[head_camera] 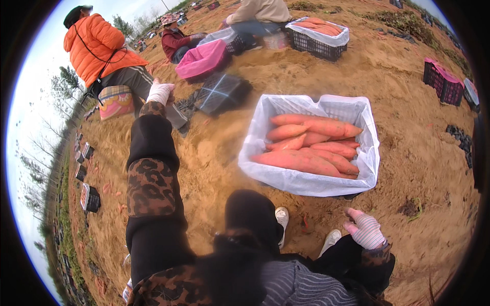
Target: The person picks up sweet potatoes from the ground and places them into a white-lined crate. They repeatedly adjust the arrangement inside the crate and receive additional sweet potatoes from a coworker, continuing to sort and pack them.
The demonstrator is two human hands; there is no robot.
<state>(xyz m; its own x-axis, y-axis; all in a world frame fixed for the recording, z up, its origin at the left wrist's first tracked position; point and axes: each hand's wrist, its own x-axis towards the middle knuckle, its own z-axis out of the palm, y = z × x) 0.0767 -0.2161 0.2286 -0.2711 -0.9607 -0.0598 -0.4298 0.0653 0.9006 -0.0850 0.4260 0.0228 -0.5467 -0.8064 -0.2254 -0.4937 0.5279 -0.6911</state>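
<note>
My left hand (160, 93), in a pale fingerless glove, is stretched out ahead at the end of a raised arm, in front of the trouser leg of a person in an orange jacket. Its fingers look curled, but their inner side is hidden. Low on the right, my right hand (365, 229), in a striped fingerless glove, hangs with bent fingers slightly apart and nothing in them. It is just below the near right corner of a crate lined with white cloth (306, 185). Inside the crate lie several long orange-red sweet potatoes (298, 160).
A dark upturned crate (222, 93) lies on the sandy soil (206, 168) near a pink-lined crate (203, 59). The person in orange (99, 49) sits on a patterned cushion (116, 101). Two other people sit behind, beside a full crate (317, 40). More crates (444, 82) stand right.
</note>
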